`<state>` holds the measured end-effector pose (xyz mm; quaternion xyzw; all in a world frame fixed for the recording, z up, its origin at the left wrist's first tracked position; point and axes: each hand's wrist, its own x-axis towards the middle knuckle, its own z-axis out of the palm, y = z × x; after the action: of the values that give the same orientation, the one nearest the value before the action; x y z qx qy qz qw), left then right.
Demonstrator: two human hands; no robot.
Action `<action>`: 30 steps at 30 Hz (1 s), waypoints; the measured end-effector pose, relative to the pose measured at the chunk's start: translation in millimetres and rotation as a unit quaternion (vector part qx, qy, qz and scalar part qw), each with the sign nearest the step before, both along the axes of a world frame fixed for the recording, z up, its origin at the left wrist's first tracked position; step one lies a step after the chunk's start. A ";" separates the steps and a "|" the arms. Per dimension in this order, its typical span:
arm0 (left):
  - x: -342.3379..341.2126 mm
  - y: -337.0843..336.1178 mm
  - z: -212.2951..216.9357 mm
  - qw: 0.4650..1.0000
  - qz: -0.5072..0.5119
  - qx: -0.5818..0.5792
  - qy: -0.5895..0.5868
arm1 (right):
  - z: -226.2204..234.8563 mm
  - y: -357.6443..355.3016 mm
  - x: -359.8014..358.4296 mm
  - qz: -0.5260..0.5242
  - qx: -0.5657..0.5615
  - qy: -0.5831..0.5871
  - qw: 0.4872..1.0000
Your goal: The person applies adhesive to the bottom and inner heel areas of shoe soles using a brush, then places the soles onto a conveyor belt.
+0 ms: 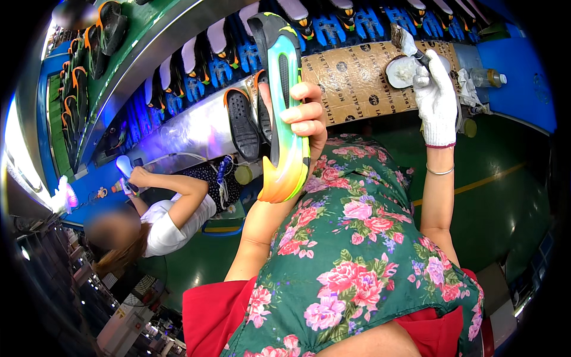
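Nearest the camera lies a floral green apron (357, 256) over a red garment (211, 312), filling the lower centre of the view. Above it, the left hand (300, 116) is raised with its bare fingers (297, 113) wrapped around a multicoloured shoe sole (285, 113); the grip is closed on the sole's middle. The sole stands nearly upright, its black-and-yellow end pointing far and its orange end pointing near, with a teal band and a dark slot along its face. To the right, the right hand (436, 101) wears a white work glove and is closed around the handle of a brush (410, 44); the brush head sits at the rim of a small white bowl (404, 71). The bowl rests on a tabletop (351, 83) covered with printed brown cardboard. Just beside the bowl, to the right, lies a clear plastic bottle (488, 77). Beyond the tabletop, a conveyor (279, 35) carries a row of blue holders with shoe soles. Two dark soles (244, 122) stand against the conveyor's metal side, behind the held sole. At the left, another person in a white shirt (169, 223) sits with a hand raised.
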<state>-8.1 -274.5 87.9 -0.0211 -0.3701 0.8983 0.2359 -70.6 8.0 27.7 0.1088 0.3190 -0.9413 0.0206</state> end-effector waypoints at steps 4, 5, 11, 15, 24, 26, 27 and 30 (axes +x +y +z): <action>0.0 -3.6 -9.0 0.993 0.001 -0.117 -0.025 | 21.4 -8.4 4.0 0.005 -0.051 0.008 0.999; -0.5 -4.4 -11.5 0.981 0.005 -0.189 -0.039 | 35.7 -15.0 6.6 0.011 -0.070 0.015 0.997; -1.5 4.2 -37.8 0.882 -0.005 -0.470 0.022 | 101.4 -61.8 27.7 0.094 0.184 0.087 0.974; 1.3 0.3 -43.6 0.942 0.008 -0.336 0.005 | 126.6 -94.3 30.0 0.161 0.322 0.085 0.929; 4.2 14.4 -17.4 0.741 -0.035 -0.670 -0.035 | 112.4 -112.9 14.9 0.001 0.562 0.402 0.723; 6.1 10.0 -40.4 0.964 0.033 -0.259 0.044 | 108.2 -115.0 11.7 -0.019 0.579 0.431 0.692; 9.8 9.9 -44.5 0.958 0.039 -0.283 0.038 | 105.7 -116.3 10.1 -0.029 0.588 0.444 0.675; 10.3 15.3 -43.0 0.905 0.025 -0.422 0.041 | 97.5 -117.8 10.0 -0.058 0.628 0.454 0.630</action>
<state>2.2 -259.2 44.8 -0.0724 0.0531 0.9763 0.1969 -60.6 -109.9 125.2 -0.3275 0.7949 -0.4430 -0.2544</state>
